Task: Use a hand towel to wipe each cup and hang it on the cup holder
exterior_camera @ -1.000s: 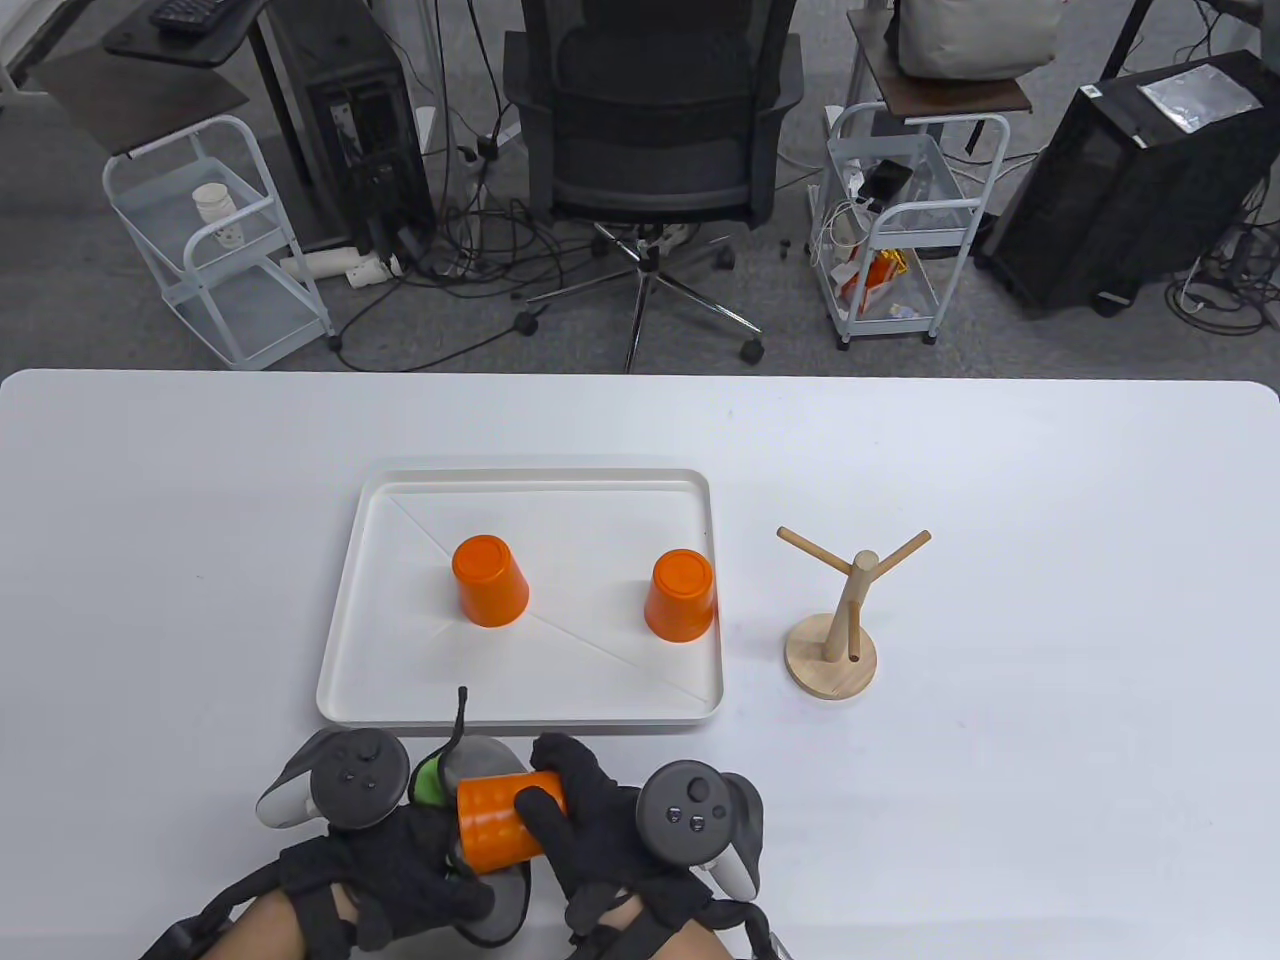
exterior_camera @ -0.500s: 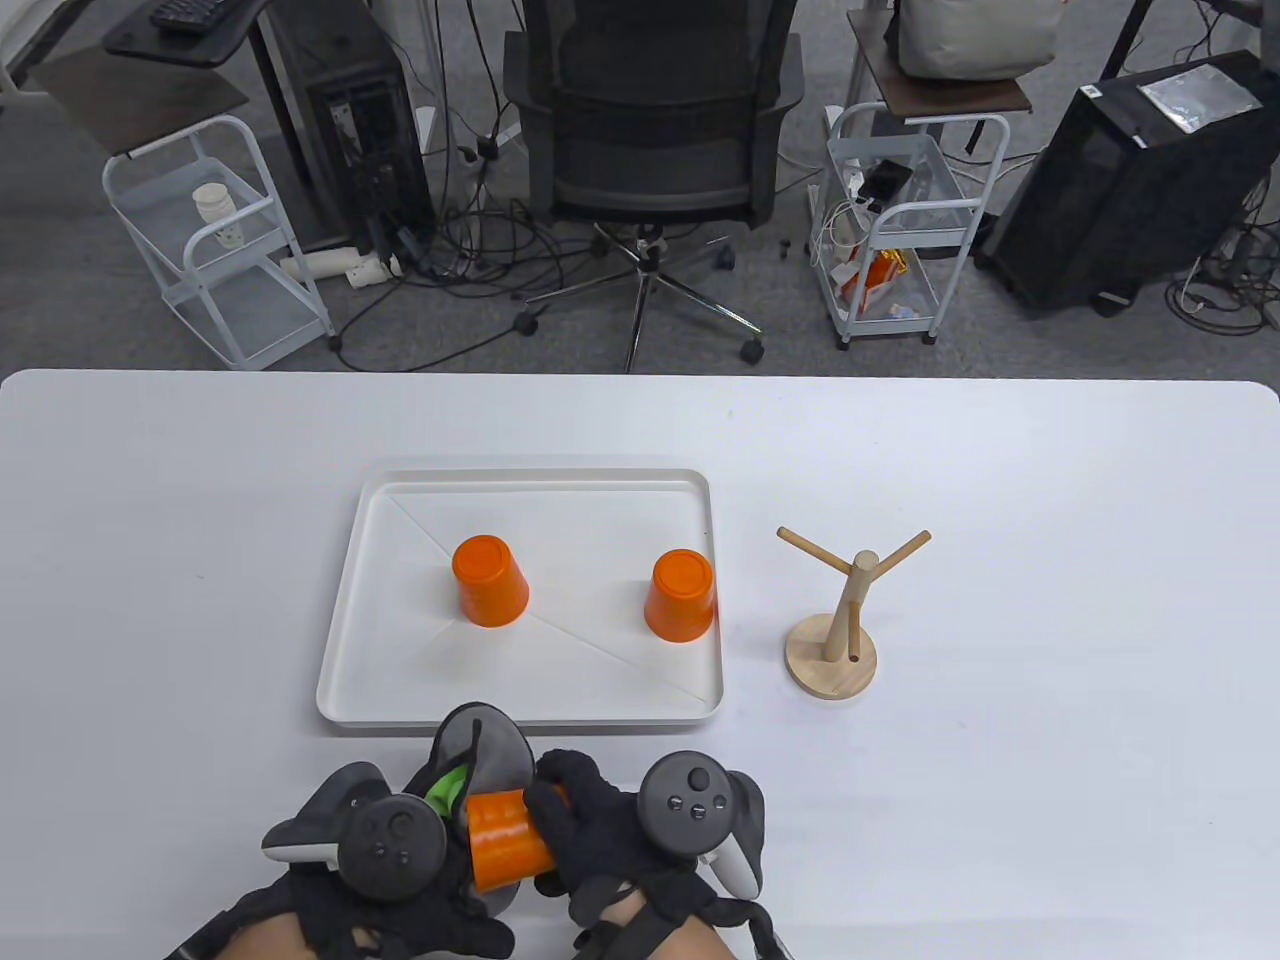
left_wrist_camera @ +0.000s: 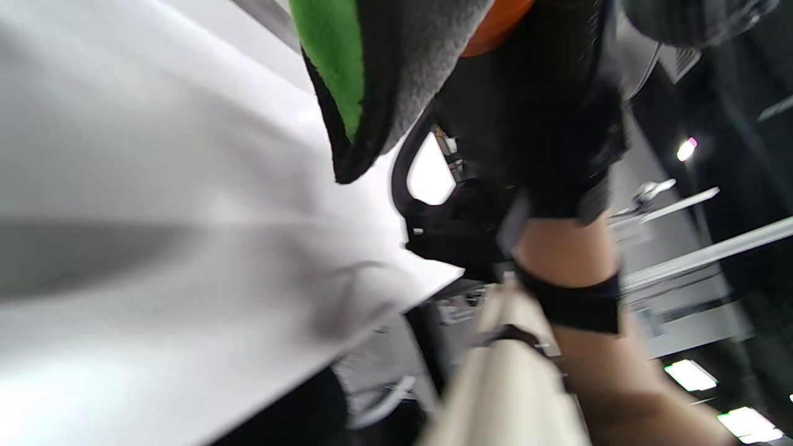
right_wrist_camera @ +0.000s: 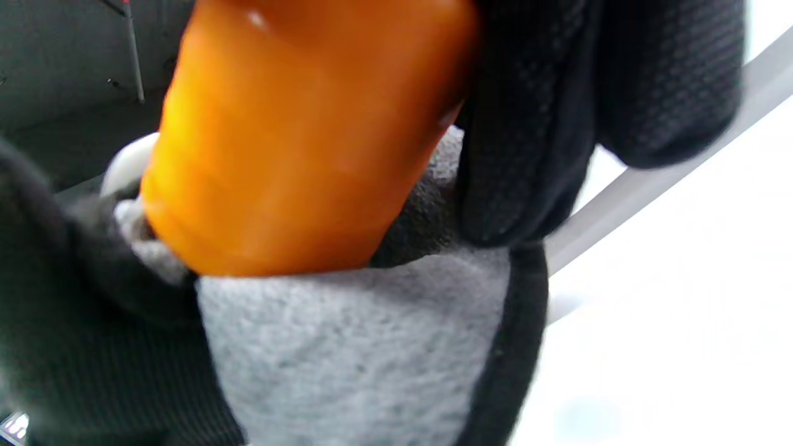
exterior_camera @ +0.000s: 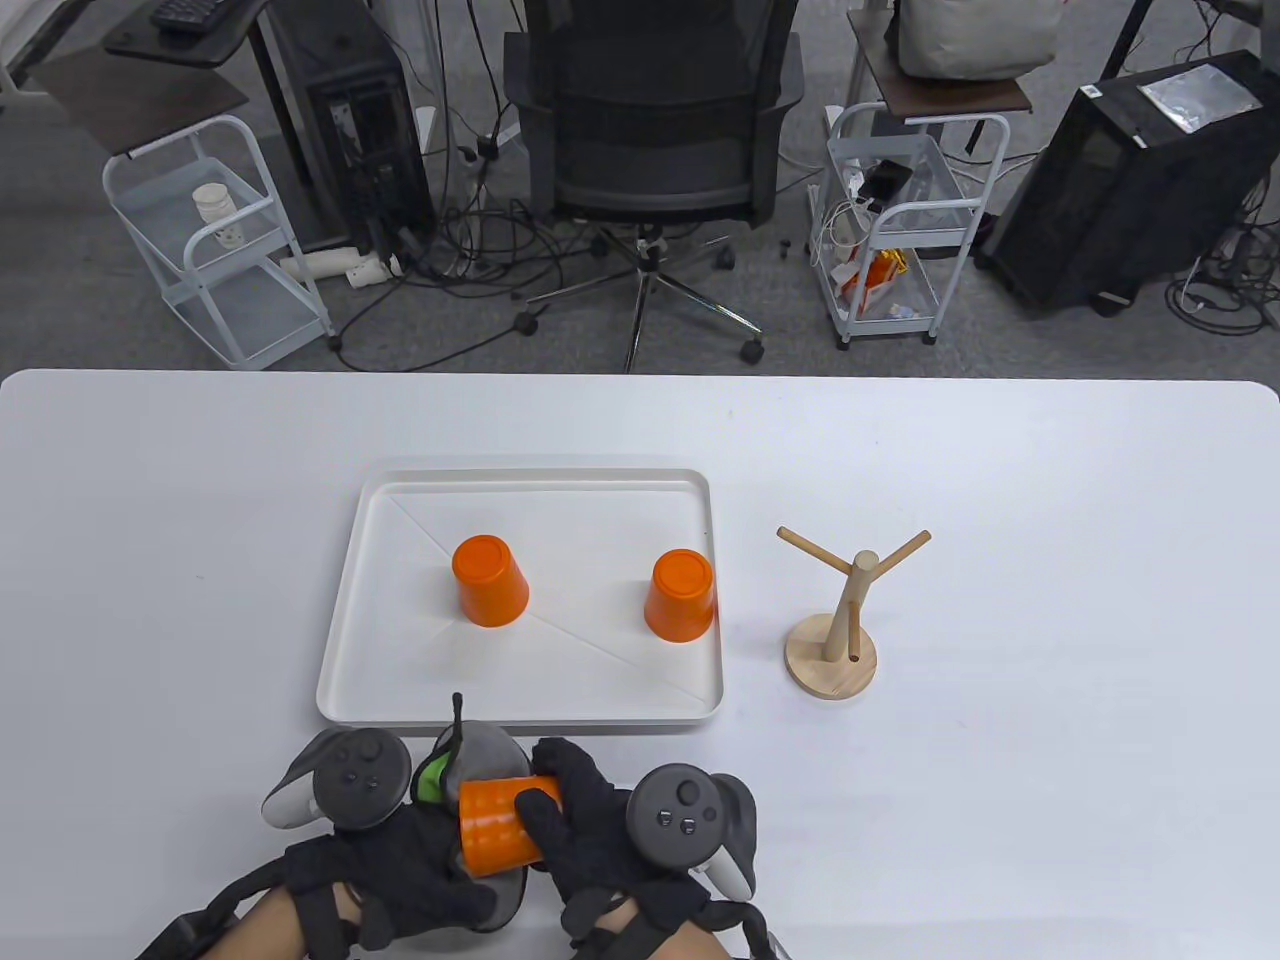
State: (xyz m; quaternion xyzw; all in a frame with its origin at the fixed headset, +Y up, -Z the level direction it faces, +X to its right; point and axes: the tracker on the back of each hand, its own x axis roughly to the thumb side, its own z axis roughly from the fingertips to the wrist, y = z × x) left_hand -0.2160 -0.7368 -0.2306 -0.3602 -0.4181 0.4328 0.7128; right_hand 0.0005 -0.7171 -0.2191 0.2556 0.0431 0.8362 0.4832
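Orange cup [exterior_camera: 497, 825]: on its side, just below the tray [exterior_camera: 400, 710] | right hand [exterior_camera: 590, 830]: fingers curled round cup | left hand [exterior_camera: 400, 860]: grips grey hand towel [exterior_camera: 480, 750] against cup | two more cups [exterior_camera: 489, 580] [exterior_camera: 681, 595]: upside down on tray | cup holder [exterior_camera: 832, 655]: right of tray, bare.

Legible text: none in any view.
Orange plastic cups [exterior_camera: 488, 582]: plain, no print visible.
White rectangular tray [exterior_camera: 520, 710]: unmarked.
Snack packet on the white wire cart [exterior_camera: 880, 272]: printing too small to read.
Black tower case, sticker [exterior_camera: 1092, 92]: illegible.
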